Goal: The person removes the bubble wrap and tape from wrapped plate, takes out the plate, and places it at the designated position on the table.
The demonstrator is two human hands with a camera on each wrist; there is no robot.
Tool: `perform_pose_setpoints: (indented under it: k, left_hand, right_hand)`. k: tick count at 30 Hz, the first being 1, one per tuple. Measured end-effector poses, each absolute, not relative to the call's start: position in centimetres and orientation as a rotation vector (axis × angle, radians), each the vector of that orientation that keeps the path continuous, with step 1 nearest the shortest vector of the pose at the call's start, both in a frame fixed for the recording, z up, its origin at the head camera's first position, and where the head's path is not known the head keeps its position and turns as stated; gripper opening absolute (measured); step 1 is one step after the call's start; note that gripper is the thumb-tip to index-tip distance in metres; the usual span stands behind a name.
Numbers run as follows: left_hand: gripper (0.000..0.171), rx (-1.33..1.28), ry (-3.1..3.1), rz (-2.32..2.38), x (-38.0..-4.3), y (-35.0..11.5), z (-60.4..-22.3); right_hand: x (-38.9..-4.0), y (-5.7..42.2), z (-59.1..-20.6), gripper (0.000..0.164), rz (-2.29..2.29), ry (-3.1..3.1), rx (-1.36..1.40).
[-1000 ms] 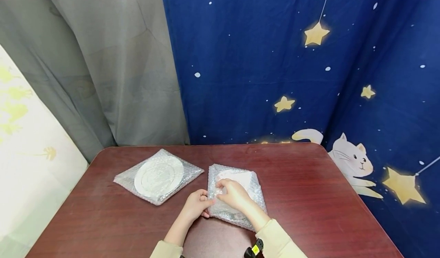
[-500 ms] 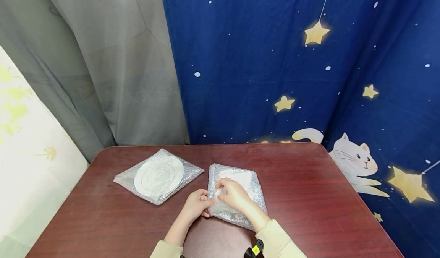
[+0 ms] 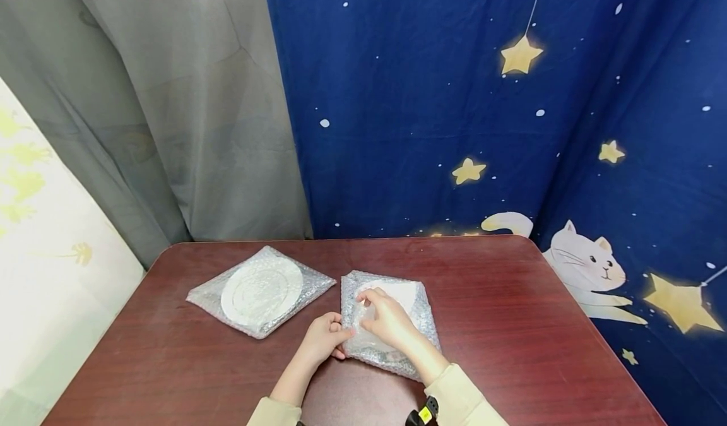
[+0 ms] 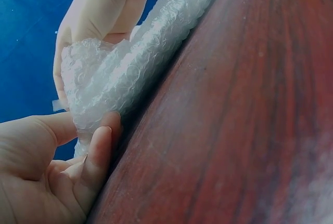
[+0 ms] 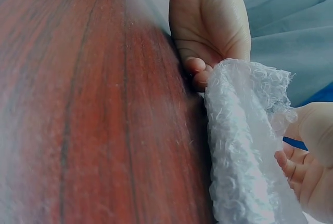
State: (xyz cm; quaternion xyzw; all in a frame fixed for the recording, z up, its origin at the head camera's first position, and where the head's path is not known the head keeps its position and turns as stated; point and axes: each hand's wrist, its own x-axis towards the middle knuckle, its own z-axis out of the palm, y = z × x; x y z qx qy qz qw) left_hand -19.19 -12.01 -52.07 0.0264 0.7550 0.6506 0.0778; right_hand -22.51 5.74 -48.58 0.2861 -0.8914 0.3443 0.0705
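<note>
A white round plate (image 3: pixel 402 295) lies wrapped in a clear bubble-wrap bag (image 3: pixel 353 284) at the middle of the table. My left hand (image 3: pixel 322 337) pinches the bag's left edge, its thumb on top and fingertips underneath. Over the bag my right hand (image 3: pixel 390 322) bends its index finger and thumb at a loose flap (image 5: pixel 270 89), which stands raised in both wrist views. Beside the right fingers in the left wrist view is a small translucent strip (image 4: pixel 58 104). The right thumb is hidden behind the wrap there.
A second white plate (image 3: pixel 261 290) in another bubble-wrap bag (image 3: pixel 204 292) lies to the left. The dark red table (image 3: pixel 511 337) has a far edge close to the grey curtain (image 3: pixel 227 129) and the blue star-patterned curtain (image 3: pixel 397 110).
The right index finger has risen slightly and spread from the thumb. The bag's upper left edge has shifted a little to the left. The left hand stays in place.
</note>
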Motion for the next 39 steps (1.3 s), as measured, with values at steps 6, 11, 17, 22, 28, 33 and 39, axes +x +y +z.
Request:
perform_pose_setpoints:
  k: [6, 11, 17, 22, 28, 33, 39]
  left_hand:
    - [0.028, 0.074, 2.272, 1.951, -19.3, -12.0, -52.1]
    - [0.03, 0.071, 2.267, 1.945, -19.3, -12.1, -52.1]
    - [0.031, 0.072, 2.265, 1.953, -19.2, -12.1, -52.2]
    - [0.03, 0.054, 2.255, 1.969, -19.2, -12.0, -52.3]
    - [0.024, 0.023, 2.244, 2.025, -18.9, -11.8, -51.7]
    - [0.024, -0.007, 2.196, 2.069, -19.2, -12.0, -52.3]
    - [0.024, -0.034, 2.161, 2.112, -19.2, -11.8, -52.3]
  right_hand:
    - [-22.2, 5.8, -48.3, 0.054, 1.056, -2.67, 0.87]
    - [-21.9, 6.2, -48.5, 0.069, 0.965, -2.713, 0.851]
    - [-21.6, 6.6, -48.5, 0.073, 0.928, -2.705, 0.878]
    - [-21.3, 7.0, -48.5, 0.073, 0.936, -2.708, 0.906]
    - [-21.3, 7.5, -48.6, 0.071, 0.945, -2.686, 0.933]
    - [-21.2, 8.0, -48.5, 0.07, 0.965, -2.669, 0.932]
    - [-21.1, 8.9, -48.4, 0.068, 1.007, -2.635, 0.925]
